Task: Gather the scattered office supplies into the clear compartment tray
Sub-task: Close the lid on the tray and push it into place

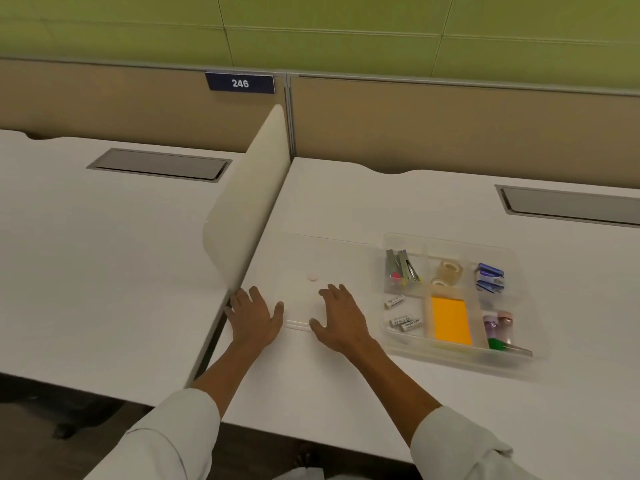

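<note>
A: Which step is this?

B: Nearly the last, I'd judge. The tray (450,242), right of the right hand (341,320), holds the supplies; one small disc (312,278) lies just beyond its fingertips.

A: The hands?

B: Left hand (254,318) and right both flat, fingers spread, holding nothing. Next: pinch the disc, carry it right.

A: Room?

B: A divider (247,209) crowds the left hand; the surface (346,202) ahead lies open.

An open-plan office. Two white desks (104,254) sit side by side, split by a low cream divider panel (249,202). Tan cubicle partitions (450,126) run behind them, one bearing a blue number plate reading 246 (240,83). Each desk has a grey cable hatch (159,163). Green wall panels (311,22) rise behind.
</note>
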`<state>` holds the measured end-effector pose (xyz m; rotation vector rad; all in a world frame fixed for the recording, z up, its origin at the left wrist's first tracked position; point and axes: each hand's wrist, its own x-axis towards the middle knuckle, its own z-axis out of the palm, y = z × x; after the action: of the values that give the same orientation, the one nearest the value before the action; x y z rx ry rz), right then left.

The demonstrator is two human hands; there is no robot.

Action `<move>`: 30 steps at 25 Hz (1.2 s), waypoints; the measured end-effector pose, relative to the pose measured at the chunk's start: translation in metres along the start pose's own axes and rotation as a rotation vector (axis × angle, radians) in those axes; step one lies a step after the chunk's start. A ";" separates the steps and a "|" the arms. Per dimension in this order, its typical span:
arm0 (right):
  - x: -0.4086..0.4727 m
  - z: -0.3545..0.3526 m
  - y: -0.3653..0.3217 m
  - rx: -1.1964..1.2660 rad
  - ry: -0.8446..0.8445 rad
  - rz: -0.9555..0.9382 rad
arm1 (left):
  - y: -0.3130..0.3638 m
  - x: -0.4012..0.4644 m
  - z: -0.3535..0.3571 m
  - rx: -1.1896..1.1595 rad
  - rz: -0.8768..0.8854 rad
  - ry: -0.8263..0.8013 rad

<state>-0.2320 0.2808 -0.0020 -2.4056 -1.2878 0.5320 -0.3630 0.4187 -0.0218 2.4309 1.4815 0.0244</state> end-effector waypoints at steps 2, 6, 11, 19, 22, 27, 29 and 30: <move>0.004 0.012 -0.005 -0.063 -0.060 0.065 | -0.010 0.006 -0.002 -0.017 -0.030 -0.031; 0.008 0.029 -0.011 -0.187 -0.073 0.068 | -0.011 0.013 -0.005 -0.048 -0.032 -0.037; 0.011 0.041 -0.020 -0.320 -0.101 0.046 | -0.005 0.019 -0.021 -0.151 -0.087 0.014; 0.015 0.021 -0.035 -0.434 -0.122 0.021 | 0.001 0.013 -0.060 -0.552 -0.027 0.378; 0.016 0.005 -0.042 -0.401 -0.039 0.023 | 0.011 0.008 -0.084 -0.923 0.065 0.527; 0.016 -0.036 -0.044 -0.037 0.233 0.025 | 0.046 0.021 -0.108 -1.260 -0.031 0.510; 0.012 -0.056 -0.039 0.292 0.427 0.016 | 0.062 0.022 -0.095 -1.190 -0.109 0.345; 0.008 -0.064 -0.038 0.476 0.511 0.028 | 0.069 0.021 -0.084 -1.130 -0.156 0.229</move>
<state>-0.2239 0.2992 0.0699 -1.9800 -0.7991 0.1769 -0.3072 0.4280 0.0730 1.4122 1.2081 0.8698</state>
